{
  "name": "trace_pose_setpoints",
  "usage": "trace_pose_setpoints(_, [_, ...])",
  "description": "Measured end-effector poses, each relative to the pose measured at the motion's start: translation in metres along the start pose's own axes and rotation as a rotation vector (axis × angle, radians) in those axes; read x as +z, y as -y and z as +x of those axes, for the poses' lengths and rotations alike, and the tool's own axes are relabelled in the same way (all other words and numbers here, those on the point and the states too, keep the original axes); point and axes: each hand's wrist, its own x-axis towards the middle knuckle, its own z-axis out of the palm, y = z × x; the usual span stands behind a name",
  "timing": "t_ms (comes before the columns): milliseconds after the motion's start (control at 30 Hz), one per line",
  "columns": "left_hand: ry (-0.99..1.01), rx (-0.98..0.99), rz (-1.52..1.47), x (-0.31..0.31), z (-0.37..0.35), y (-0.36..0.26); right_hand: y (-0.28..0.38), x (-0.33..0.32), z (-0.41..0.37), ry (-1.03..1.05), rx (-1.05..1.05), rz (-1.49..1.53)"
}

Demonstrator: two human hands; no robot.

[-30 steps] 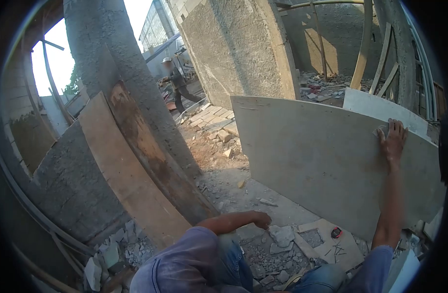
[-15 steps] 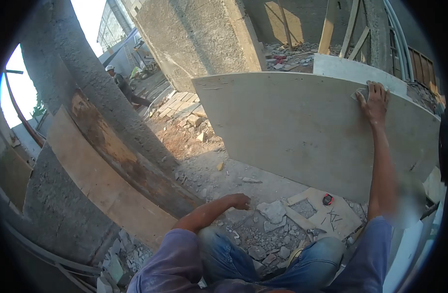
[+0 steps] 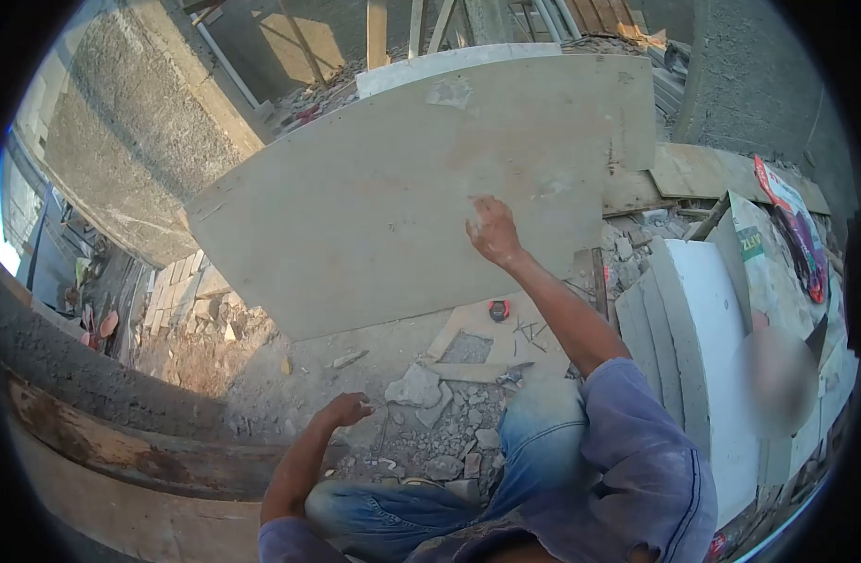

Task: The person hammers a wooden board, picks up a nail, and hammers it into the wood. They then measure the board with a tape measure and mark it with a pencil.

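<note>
A large grey-brown board stands on its long edge in front of me, its upper part against a white panel. My right hand is in front of the board's middle, fingers loosely bent and apart, holding nothing visible. Low on the left, my left hand hovers over the dusty ground near my knee, fingers curled together; I cannot tell whether something small is in them. Between board and knees lies a flat wooden piece with a red and black tape measure and several loose nails on it.
Broken concrete chunks and gravel cover the ground before my knees. On the right stand white slabs, with a printed bag beyond. A worn timber beam runs along the left. Concrete pillars rise behind.
My right hand has let go of the board's top edge and come down in front of its face. The view has turned right and downward. My left hand stays low and curled.
</note>
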Motion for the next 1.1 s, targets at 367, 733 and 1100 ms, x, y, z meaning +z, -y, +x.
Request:
trace_pose_setpoints(367, [0.030,0.009,0.017,0.007,0.023,-0.003,-0.043,-0.069,-0.417,0.694,0.671,0.082])
trace_pose_setpoints(733, [-0.036,0.207,-0.053,-0.004,0.060,-0.027,-0.033,-0.116,-0.453,0.644,1.113,0.279])
trace_pose_setpoints(1100, [0.111,0.188,-0.276,0.014,0.048,-0.055,-0.066,-0.011,-0.330,-0.241,1.785,1.102])
